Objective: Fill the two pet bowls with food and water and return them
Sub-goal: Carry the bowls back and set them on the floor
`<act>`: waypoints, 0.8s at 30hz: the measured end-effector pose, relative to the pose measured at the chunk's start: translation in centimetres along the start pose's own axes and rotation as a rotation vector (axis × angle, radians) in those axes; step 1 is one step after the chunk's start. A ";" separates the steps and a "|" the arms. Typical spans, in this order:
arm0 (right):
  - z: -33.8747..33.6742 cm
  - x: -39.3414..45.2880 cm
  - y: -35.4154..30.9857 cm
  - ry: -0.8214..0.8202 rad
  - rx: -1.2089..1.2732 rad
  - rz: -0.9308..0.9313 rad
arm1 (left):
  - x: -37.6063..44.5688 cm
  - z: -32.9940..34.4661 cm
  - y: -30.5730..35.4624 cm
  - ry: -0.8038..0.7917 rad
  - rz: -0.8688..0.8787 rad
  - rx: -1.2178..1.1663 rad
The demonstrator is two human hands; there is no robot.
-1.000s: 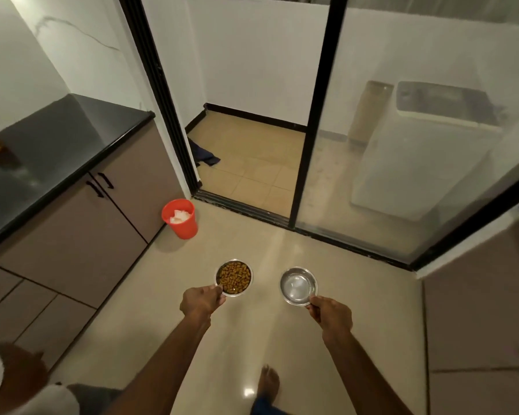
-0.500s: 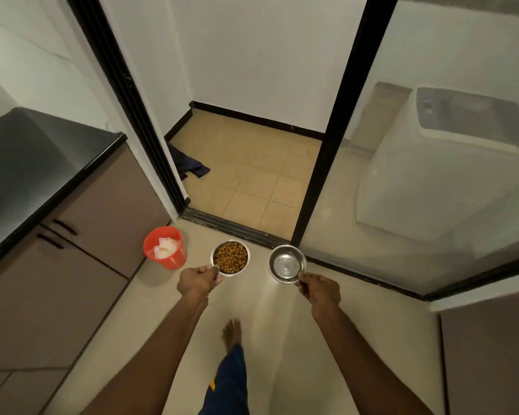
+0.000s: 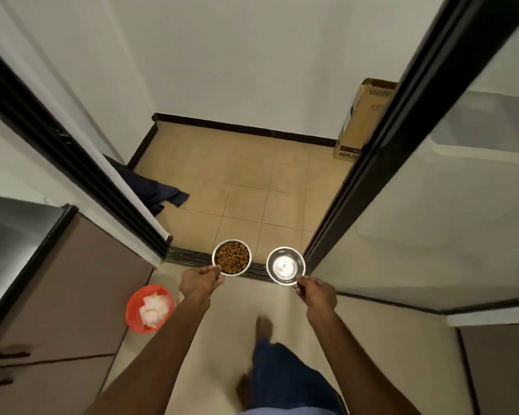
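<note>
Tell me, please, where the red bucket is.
The red bucket stands on the floor at lower left, against the cabinet, left of the left hand.

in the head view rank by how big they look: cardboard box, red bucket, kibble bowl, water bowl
1. cardboard box, though partly hidden by the door frame
2. red bucket
3. kibble bowl and water bowl: look alike, no ranking

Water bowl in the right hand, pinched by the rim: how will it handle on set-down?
The water bowl looks like smooth steel, so probably slippery in the right hand. One-sided rim pinch: apt to tilt. Contents probably slosh.
</note>
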State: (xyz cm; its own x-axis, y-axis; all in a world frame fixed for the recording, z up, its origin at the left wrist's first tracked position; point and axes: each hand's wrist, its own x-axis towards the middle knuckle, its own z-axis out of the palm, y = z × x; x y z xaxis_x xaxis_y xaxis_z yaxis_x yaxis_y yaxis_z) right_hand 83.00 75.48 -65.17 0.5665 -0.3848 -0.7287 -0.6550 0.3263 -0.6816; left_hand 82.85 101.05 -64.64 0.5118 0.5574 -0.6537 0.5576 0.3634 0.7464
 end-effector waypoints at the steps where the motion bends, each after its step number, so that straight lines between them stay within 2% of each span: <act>1: 1.7 1.1 -0.8 0.006 0.009 -0.001 | 1.7 0.9 1.2 0.002 -0.005 -0.010; 11: 14.4 10.7 -8.6 0.047 0.031 0.032 | 14.8 9.6 11.0 -0.036 0.014 0.086; 18: 19.5 15.7 -14.1 0.113 0.089 0.035 | 21.5 15.3 16.7 -0.038 -0.039 0.140; 24: 22.9 20.4 -15.6 0.184 0.152 0.035 | 27.3 20.2 18.9 -0.060 -0.019 0.163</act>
State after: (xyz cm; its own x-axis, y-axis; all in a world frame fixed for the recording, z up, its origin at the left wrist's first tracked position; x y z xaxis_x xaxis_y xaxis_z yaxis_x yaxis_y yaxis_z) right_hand 116.24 82.30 -70.98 0.4352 -0.5169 -0.7372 -0.5820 0.4632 -0.6684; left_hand 120.56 108.03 -70.86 0.5357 0.5041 -0.6774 0.6637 0.2446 0.7069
